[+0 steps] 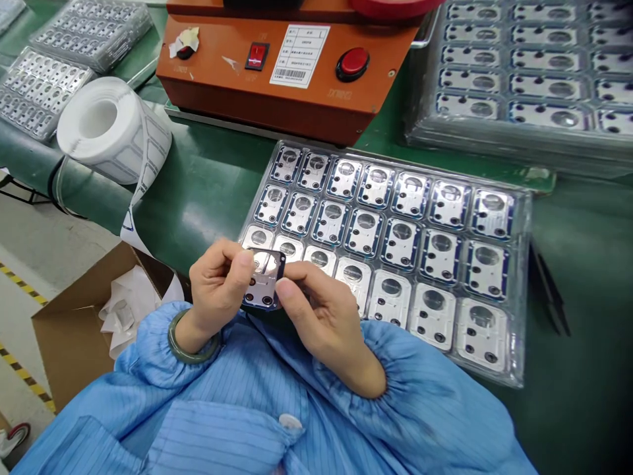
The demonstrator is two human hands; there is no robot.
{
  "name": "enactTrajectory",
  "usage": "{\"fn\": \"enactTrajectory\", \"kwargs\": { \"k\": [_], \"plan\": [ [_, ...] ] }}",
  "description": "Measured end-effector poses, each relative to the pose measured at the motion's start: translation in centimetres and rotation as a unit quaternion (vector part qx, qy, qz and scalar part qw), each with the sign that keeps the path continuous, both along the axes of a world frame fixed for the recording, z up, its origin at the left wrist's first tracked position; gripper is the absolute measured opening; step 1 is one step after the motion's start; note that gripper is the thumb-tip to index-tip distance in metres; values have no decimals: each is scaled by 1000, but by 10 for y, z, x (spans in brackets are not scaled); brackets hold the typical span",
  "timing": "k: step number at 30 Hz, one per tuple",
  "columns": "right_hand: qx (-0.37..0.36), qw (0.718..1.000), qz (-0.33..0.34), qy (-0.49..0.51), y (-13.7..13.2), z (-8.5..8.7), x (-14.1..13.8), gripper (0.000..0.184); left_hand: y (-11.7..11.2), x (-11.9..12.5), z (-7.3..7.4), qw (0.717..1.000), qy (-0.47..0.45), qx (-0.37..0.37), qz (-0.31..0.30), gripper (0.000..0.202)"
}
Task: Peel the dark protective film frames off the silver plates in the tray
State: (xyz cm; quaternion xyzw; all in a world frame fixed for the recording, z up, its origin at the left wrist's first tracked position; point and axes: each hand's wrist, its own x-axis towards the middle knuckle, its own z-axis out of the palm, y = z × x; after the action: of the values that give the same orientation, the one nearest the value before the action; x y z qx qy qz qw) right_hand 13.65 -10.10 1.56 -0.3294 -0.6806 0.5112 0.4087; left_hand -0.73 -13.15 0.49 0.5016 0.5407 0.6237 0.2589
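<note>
Between both hands I hold a small silver metal plate [263, 290] with a dark blue border and round dark holes. My left hand [222, 277] pinches its left edge near the top, thumb on the upper face. Its right side is gripped by my right hand [321, 307], thumb at the edge. Just beyond my hands lies a clear plastic tray [519, 290] with rows of similar plates. The far two rows carry dark blue borders; the visible plates of the near row look plain silver. My hands and the held plate cover part of the tray's near left corner.
An orange machine [217, 86] with a red button stands behind the tray. To the left are a label roll [113, 132] and a cardboard box [74, 343] holding crumpled white paper. Black tweezers [548, 287] lie right. Stacked trays [494, 138] fill the back right.
</note>
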Motion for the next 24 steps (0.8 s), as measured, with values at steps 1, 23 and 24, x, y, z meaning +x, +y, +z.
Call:
{"fn": "enactTrajectory", "kwargs": {
  "k": [1, 23, 24],
  "plan": [
    [-3, 1000, -17, -2, -1, 0, 0, 16, 0, 0, 0, 1000, 9, 0, -13, 22],
    [-89, 992, -85, 37, -2, -2, 2, 26, 0, 4, 1, 989, 125, 7, -77, 20],
    [-87, 992, -86, 35, -2, -3, 2, 27, 0, 5, 1, 990, 122, 6, -76, 20]
  ]
}}
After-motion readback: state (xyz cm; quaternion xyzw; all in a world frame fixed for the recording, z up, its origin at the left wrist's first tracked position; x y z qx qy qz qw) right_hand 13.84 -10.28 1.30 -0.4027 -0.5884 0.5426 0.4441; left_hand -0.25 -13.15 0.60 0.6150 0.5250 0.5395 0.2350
